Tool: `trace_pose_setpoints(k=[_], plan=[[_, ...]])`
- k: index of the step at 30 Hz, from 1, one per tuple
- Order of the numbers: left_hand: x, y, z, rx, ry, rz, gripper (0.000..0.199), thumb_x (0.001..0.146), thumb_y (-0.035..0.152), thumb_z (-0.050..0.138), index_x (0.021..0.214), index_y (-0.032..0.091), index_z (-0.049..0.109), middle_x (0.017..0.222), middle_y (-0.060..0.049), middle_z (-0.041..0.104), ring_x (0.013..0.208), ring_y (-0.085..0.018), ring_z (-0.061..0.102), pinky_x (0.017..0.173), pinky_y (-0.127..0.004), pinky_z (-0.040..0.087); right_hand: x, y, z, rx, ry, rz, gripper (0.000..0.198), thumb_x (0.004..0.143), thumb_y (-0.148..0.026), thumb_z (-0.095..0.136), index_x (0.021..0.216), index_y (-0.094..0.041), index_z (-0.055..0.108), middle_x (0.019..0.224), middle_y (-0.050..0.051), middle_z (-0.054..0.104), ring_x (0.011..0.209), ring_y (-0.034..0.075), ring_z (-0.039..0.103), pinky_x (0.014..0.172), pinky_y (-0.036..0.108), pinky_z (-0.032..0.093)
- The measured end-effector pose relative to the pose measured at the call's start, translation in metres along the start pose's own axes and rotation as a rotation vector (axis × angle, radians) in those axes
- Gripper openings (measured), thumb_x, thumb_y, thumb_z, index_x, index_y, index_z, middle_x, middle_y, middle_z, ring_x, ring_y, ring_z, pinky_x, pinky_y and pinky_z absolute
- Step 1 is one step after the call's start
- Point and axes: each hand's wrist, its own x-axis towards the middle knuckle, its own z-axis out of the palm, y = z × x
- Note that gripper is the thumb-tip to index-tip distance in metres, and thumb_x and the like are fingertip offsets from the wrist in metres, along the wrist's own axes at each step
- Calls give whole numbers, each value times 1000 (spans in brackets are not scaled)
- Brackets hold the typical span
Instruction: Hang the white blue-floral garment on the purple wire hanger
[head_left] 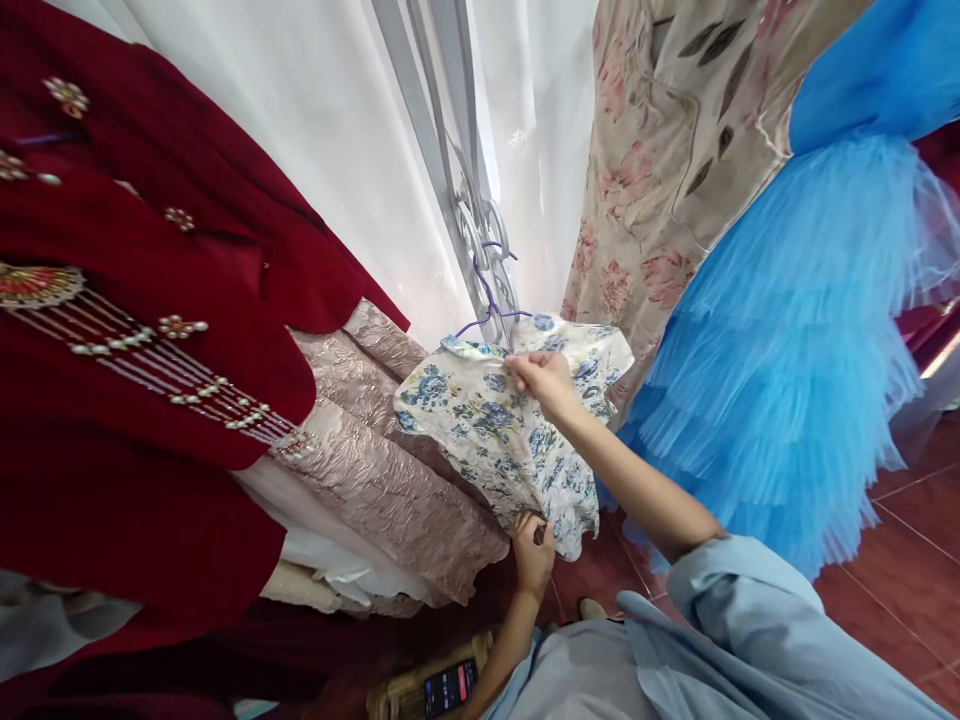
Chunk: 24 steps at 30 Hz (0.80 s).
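Note:
A white blouse (pixel 480 430) with blue flowers and short sleeves hangs on a purple hanger (pixel 491 295) in the middle of the head view. At its neckline, my right hand (pixel 541 380) pinches the front edge of the cloth. Lower down, my left hand (pixel 532 550) has its fingers curled at the bottom hem, closed on the fabric. The blouse front is stretched between the two hands. The hanger's hook goes up to a grey metal stand (pixel 442 120), and the collar covers part of the hanger's bar.
A dark red beaded garment (pixel 187 330) and a pink brocade skirt (pixel 375 470) hang at the left. To the right are a beige floral dress (pixel 637 190) and a blue tiered tulle dress (pixel 757 350). A phone (pixel 450 688) lies below, above a red tiled floor (pixel 911 530).

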Motion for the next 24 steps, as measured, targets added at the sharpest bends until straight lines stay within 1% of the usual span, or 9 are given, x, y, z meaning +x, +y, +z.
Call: trace_pose_setpoints(k=[4, 7, 10, 13, 14, 16, 18, 21, 24], plan=[[-12, -3, 3, -55, -21, -49, 26, 87, 36, 65, 66, 21, 61, 80, -9, 65, 88, -28, 62, 90, -43, 46, 26, -29, 12, 30, 3, -65, 33, 78, -38, 71, 57, -15, 61, 45, -3, 51, 39, 6, 36, 37, 21, 25], [2, 11, -17, -132, 34, 4, 21, 89, 39, 64, 80, 21, 71, 89, -11, 68, 93, -28, 64, 90, -42, 49, 21, -34, 9, 8, -56, -60, 27, 79, -38, 70, 67, -14, 65, 45, -5, 51, 36, 6, 35, 36, 20, 25], [52, 61, -65, -137, 251, 183, 22, 95, 37, 59, 101, 22, 74, 101, -13, 69, 102, -27, 64, 96, -41, 48, 7, -32, 2, -23, -81, -51, 25, 81, -38, 69, 74, -14, 65, 43, -6, 49, 36, 7, 37, 36, 20, 26], [124, 140, -125, -60, 442, 474, 31, 101, 38, 49, 115, 22, 71, 110, -14, 69, 111, -27, 62, 106, -43, 43, -5, -30, -4, -60, -87, -90, 25, 85, -39, 67, 77, -16, 61, 44, -7, 49, 37, 8, 40, 38, 19, 29], [147, 167, -142, -7, 432, 572, 34, 101, 38, 49, 122, 20, 68, 116, -15, 68, 116, -27, 59, 109, -45, 41, -7, -30, -5, -79, -90, -112, 25, 86, -39, 66, 78, -16, 60, 44, -7, 50, 38, 8, 41, 39, 19, 30], [187, 214, -168, 125, 307, 707, 34, 101, 36, 50, 127, 19, 66, 125, -14, 66, 121, -27, 56, 110, -45, 38, -9, -30, -7, -115, -94, -150, 24, 88, -38, 64, 79, -16, 59, 47, -6, 52, 39, 7, 41, 42, 19, 31], [214, 246, -182, 248, 154, 780, 28, 101, 34, 52, 118, 19, 69, 118, -11, 69, 114, -27, 57, 105, -43, 41, -7, -30, -9, -141, -91, -178, 25, 88, -38, 64, 77, -17, 57, 48, -6, 52, 42, 7, 42, 44, 19, 32], [230, 267, -187, 345, 48, 805, 21, 100, 30, 54, 99, 18, 70, 98, -8, 69, 101, -26, 56, 98, -41, 44, 1, -28, -12, -173, -69, -190, 28, 86, -38, 66, 72, -18, 54, 48, -7, 47, 45, 7, 41, 46, 19, 29], [230, 272, -185, 339, 57, 800, 18, 98, 28, 56, 91, 18, 68, 91, -7, 66, 97, -24, 55, 98, -41, 43, 8, -22, -13, -174, -57, -175, 28, 83, -34, 65, 66, -19, 49, 49, -7, 43, 46, 7, 38, 47, 20, 26]])
